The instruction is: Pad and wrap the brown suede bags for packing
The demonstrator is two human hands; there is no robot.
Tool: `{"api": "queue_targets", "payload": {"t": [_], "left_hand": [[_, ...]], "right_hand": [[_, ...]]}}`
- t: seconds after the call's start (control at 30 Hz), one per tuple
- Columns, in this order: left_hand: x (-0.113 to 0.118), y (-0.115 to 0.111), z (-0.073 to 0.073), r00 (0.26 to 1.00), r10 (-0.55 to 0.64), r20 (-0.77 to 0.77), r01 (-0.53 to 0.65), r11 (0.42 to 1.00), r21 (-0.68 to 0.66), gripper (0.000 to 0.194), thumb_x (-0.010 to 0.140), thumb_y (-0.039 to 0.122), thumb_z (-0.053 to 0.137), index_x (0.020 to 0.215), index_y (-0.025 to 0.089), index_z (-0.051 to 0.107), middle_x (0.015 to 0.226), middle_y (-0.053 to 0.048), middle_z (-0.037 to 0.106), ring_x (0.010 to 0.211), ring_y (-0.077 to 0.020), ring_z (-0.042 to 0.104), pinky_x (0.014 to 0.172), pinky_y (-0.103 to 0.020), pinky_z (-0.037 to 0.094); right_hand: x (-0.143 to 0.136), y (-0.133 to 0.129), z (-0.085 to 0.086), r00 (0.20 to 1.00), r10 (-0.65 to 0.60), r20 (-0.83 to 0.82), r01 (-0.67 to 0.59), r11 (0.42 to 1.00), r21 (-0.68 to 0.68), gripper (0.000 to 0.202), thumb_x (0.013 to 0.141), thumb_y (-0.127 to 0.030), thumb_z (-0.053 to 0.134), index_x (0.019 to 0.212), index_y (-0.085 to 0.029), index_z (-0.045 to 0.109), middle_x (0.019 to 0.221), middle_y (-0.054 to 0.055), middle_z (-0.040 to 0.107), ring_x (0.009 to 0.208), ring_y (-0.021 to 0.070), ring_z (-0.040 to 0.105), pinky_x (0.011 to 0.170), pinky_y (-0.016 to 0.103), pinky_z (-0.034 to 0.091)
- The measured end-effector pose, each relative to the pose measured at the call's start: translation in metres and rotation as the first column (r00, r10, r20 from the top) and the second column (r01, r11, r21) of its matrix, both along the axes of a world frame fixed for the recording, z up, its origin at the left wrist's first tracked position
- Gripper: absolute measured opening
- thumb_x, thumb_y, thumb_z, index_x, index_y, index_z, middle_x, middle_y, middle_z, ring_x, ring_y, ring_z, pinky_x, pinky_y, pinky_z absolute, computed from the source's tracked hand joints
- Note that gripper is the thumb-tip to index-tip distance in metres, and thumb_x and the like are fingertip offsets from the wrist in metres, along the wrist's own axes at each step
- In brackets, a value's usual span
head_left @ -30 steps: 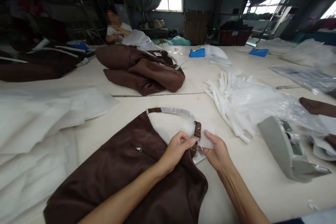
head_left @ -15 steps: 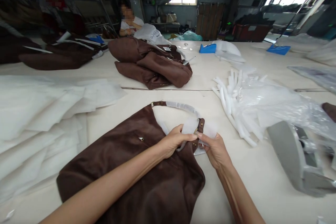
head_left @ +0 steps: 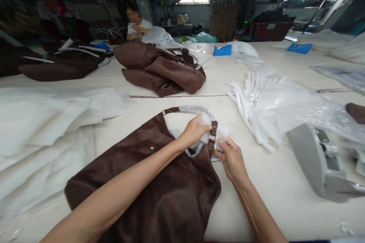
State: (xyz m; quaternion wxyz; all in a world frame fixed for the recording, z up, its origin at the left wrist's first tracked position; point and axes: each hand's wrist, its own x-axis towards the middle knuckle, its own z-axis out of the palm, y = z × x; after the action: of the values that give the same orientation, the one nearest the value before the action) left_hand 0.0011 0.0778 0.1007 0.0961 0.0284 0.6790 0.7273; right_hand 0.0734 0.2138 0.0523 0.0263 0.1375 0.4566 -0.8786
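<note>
A dark brown leather handbag (head_left: pixel 171 193) lies on the table in front of me, its shoulder strap (head_left: pixel 194 108) curving away at the top and partly wrapped in white film. Near the strap's right end sits a brass buckle (head_left: pixel 212 136). A small translucent white wrapping sheet (head_left: pixel 223 131) runs behind the buckle and shows on both sides. My left hand (head_left: pixel 194 132) pinches the sheet's left part beside the strap. My right hand (head_left: pixel 232 157) is closed at the sheet's lower right edge, with thumb and fingers together just right of the buckle; some fingertips are hidden.
White sheets (head_left: pixel 51 144) are piled at left. More brown bags (head_left: pixel 171 68) lie across the table. At right are white foam tubes (head_left: pixel 245 110), clear plastic bags (head_left: pixel 296 102) and a grey tape dispenser (head_left: pixel 308 159). Two people sit or stand beyond the table.
Both hands have moved apart from the buckle, the left one up and left. The buckle, covered by the thumbs before, now shows with the sheet spread behind it. The view has shifted slightly.
</note>
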Motion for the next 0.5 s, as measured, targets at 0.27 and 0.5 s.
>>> {"api": "queue_targets", "payload": {"t": [0.27, 0.5], "left_hand": [[0.011, 0.002, 0.004, 0.998, 0.015, 0.065, -0.015, 1.000, 0.000, 0.037, 0.051, 0.021, 0.086, 0.081, 0.013, 0.066, 0.072, 0.001, 0.066, 0.066, -0.0140, 0.057, 0.063, -0.023, 0.046], [0.020, -0.002, -0.002, 0.993, 0.006, 0.119, -0.011, 0.999, 0.040, 0.046, 0.057, 0.030, 0.085, 0.095, 0.013, 0.066, 0.083, -0.004, 0.072, 0.071, -0.0170, 0.064, 0.070, -0.028, 0.051]], "right_hand": [[0.002, -0.003, 0.003, 0.988, -0.137, -0.064, 0.144, 0.982, 0.122, 0.033, 0.070, -0.044, 0.080, 0.092, -0.020, 0.075, 0.093, 0.004, 0.072, 0.077, 0.0179, 0.063, 0.065, 0.029, 0.052], [-0.005, 0.001, -0.001, 0.997, -0.066, -0.047, 0.049, 0.950, -0.308, 0.030, 0.072, -0.041, 0.081, 0.090, -0.018, 0.073, 0.080, 0.004, 0.070, 0.070, 0.0161, 0.060, 0.064, 0.027, 0.049]]}}
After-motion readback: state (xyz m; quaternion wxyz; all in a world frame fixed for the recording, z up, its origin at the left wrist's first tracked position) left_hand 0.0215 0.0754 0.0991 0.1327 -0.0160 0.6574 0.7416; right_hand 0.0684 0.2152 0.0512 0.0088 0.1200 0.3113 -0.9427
